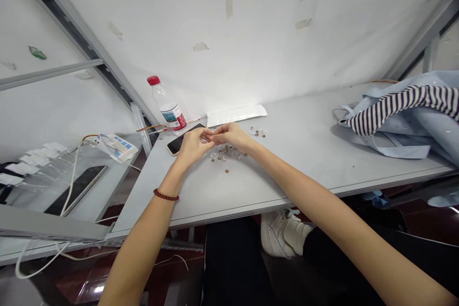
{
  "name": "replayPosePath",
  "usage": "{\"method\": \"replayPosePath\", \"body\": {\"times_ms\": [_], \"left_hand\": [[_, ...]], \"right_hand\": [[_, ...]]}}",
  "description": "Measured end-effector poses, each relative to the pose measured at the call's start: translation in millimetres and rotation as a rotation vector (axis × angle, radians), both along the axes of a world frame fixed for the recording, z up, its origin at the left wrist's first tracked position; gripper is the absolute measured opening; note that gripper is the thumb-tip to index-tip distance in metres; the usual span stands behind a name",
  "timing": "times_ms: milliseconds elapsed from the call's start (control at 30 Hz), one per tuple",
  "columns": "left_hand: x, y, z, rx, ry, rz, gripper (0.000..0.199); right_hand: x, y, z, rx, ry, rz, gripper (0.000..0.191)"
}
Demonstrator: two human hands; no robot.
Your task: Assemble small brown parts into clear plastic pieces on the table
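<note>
As my left hand (193,146) and right hand (231,136) meet, the fingers (206,136) pinch something too small to tell. Tiny glass vials (224,154) lie just below, nearer my right hand (mid-frame, on the counter (304,153)).

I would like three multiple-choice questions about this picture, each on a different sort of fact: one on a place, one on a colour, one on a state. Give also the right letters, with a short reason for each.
1. Where is the smartphone?
A. On the striped cloth
B. On the table, partly hidden by the left hand
C. On the floor

2. What colour is the cap of the plastic water bottle?
A. Blue
B. Red
C. White

3. How are the hands placed?
A. The left hand and right hand meet at the fingers
B. The right hand rests on the striped cloth
C. Both hands hang below the table

1: B, its dark screen shows beside the left hand.
2: B, the cap is plainly red.
3: A, the fingers come together above small glass vials and small brown stoppers.
</note>
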State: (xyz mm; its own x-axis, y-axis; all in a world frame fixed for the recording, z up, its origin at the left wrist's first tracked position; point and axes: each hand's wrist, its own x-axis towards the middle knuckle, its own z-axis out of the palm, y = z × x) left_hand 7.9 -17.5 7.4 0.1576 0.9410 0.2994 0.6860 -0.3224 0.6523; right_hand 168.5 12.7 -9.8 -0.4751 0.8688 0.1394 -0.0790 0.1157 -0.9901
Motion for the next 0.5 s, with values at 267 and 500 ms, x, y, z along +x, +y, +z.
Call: {"method": "replayPosePath", "body": {"times_ms": [267,500], "left_hand": [[1,-15,15.7,-0.368,-0.009,-0.185,0.044],[15,-32,17.6,-0.814,0.123,-0.518,0.023]], "right_hand": [[17,15,-0.1,0.619,-0.808,-0.347,0.02],[41,27,0.4,0.568,-1.065,-0.43,0.023]]}}
